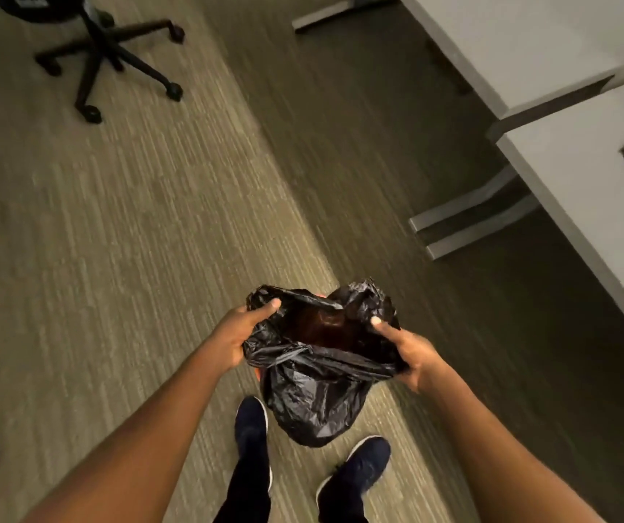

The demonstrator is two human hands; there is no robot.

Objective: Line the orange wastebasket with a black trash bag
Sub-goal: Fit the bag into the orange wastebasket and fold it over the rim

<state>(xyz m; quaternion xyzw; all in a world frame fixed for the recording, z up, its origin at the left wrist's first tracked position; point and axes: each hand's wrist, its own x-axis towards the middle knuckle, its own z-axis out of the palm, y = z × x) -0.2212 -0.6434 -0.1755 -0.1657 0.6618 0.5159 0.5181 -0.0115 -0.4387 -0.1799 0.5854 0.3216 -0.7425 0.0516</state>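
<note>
Stretching the bag mouth over the bin

Both hands grip the black trash bag (314, 394) at opposite sides: left hand (240, 335) and right hand (405, 356) each closed on gathered plastic, pulling apart to hold the mouth open. Orange wastebasket (262, 373) almost wholly hidden beneath it, between hands and shoes (355, 469); only slivers of rim show. Rim seemingly not yet wrapped; bag hangs loose outside

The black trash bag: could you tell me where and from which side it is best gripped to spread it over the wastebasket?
Grip the black trash bag at its gathered mouth edge, from the two opposite sides, as the left hand and right hand do: thumbs over the rim. The mouth gapes upward while the body hangs slack below.
</note>
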